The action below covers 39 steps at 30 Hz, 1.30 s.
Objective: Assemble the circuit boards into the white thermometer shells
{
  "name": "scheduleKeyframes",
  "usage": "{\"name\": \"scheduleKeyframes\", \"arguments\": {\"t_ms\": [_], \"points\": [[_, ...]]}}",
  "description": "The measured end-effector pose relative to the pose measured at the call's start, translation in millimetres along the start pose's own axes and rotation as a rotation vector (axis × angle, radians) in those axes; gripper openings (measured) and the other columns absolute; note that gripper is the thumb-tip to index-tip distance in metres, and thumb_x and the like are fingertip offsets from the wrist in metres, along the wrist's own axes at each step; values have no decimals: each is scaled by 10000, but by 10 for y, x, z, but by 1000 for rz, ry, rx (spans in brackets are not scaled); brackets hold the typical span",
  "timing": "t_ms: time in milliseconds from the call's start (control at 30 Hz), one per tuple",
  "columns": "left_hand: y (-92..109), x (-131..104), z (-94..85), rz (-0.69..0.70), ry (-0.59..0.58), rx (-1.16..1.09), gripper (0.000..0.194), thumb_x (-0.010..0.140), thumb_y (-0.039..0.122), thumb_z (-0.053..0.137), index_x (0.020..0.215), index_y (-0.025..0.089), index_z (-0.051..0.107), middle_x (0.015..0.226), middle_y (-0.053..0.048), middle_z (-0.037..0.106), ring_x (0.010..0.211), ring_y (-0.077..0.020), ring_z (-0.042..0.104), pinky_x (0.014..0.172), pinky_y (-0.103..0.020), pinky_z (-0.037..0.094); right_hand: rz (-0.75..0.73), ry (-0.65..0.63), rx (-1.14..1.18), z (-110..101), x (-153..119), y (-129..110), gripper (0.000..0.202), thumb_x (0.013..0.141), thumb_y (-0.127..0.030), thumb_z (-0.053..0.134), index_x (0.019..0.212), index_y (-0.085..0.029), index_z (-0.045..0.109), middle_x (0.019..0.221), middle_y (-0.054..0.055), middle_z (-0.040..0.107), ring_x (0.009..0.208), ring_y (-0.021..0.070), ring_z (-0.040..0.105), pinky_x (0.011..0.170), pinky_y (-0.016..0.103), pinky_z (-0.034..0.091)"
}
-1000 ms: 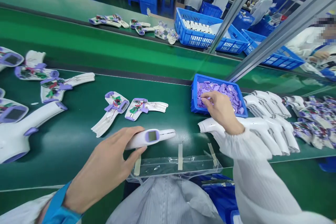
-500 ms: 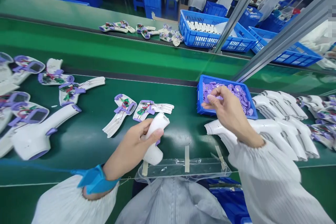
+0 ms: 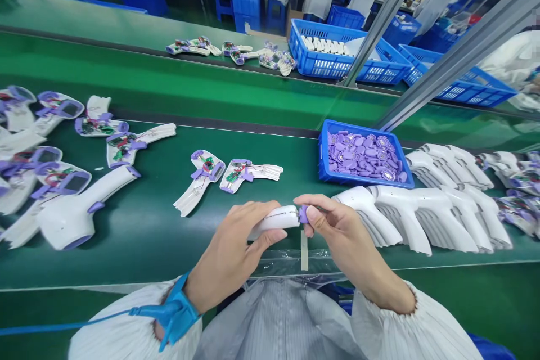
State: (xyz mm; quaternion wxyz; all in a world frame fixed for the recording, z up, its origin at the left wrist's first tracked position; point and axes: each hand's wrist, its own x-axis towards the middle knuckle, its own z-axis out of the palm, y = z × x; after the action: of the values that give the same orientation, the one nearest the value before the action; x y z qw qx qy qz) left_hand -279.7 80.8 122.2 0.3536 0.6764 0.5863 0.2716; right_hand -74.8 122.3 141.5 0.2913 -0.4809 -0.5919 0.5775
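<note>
Moved since the earlier frame: the right hand point(image 3: 346, 230) is now meeting the left hand point(image 3: 236, 242) instead of hovering over the blue bin point(image 3: 358, 179); the white housing point(image 3: 280, 218) is now pointing its slim end rightward.

Left hand: thumb and fingers are curling around the white housing, parted by its width.

Right hand: thumb and fingers are pinching a small purple piece point(image 3: 303, 214) against the housing's end, between both hands; how far it is seated, one cannot tell.

Blue wrist strap point(image 3: 175, 306): is circling the left wrist.

Blue bin: is standing beyond the right hand, holding purple parts point(image 3: 358, 152).

White shells point(image 3: 405, 208): are lying right of the right hand.

Two wired half-shells point(image 3: 206, 166): are lying beyond the left hand.
</note>
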Motion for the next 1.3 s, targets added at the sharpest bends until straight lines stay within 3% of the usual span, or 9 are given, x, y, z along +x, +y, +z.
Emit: {"name": "scheduleKeyframes", "arguments": {"t_ms": [167,367,533,700,833,900,1033,1200,1300], "points": [[42,62,24,-6,-27,-91,309,964,464,522,1228,321,597,1145,22,666,974,-178,596,854,-302,470,-35,22,73,38,-6,-26,270,943,-426,569,1091,-254,715,1110,47,630,644,78,575,633,260,508],[44,98,37,-11,-33,-131,321,961,470,523,1228,311,605,1133,7,671,958,-183,609,802,-290,489,-82,74,-68,59,-12,-62,299,960,-406,542,1167,-272,712,928,33,676,623,102,562,600,264,503],[47,107,38,6,-9,-92,322,972,450,510,1259,324,582,1130,3,668,939,-185,599,776,-287,486,-163,24,-267,71,-20,-53,355,1010,-329,438,1304,-274,629,814,8,662,639,117,558,585,257,461],[27,121,23,3,-31,-117,362,976,451,499,1307,320,560,1157,-10,662,972,-193,604,784,-289,492,-267,-28,-332,89,-15,-61,403,1007,-222,400,1380,-252,549,981,18,676,725,125,586,670,267,504],[11,125,39,72,-19,-69,343,996,418,467,1314,313,545,1173,4,656,991,-176,595,829,-288,470,-294,-4,-362,124,5,-62,365,1010,-269,440,1357,-244,552,1098,31,686,884,154,638,792,284,525],[9,134,78,120,4,13,310,1009,395,443,1270,282,566,1092,-1,668,921,-170,580,801,-300,445,-338,28,-362,166,20,-14,317,1007,-284,462,1299,-237,576,1175,40,670,990,166,637,863,287,511],[3,175,159,194,108,224,281,1002,383,443,1096,192,628,871,-32,653,764,-185,515,716,-340,372,-360,186,-359,264,3,182,231,1018,-251,408,1139,-221,603,1050,43,671,895,159,630,786,281,506],[-53,155,142,264,27,256,256,997,402,467,1130,235,609,938,-11,670,811,-183,518,743,-340,350,-275,231,-345,283,-135,367,235,1013,-283,414,1169,-231,581,1054,51,652,895,177,622,772,298,499],[-90,93,195,260,65,277,272,981,418,506,1159,231,592,1044,-19,666,912,-197,528,786,-342,356,-254,210,-353,280,-177,424,233,1011,-301,418,1158,-235,585,1022,50,656,860,182,625,736,295,496]]}}
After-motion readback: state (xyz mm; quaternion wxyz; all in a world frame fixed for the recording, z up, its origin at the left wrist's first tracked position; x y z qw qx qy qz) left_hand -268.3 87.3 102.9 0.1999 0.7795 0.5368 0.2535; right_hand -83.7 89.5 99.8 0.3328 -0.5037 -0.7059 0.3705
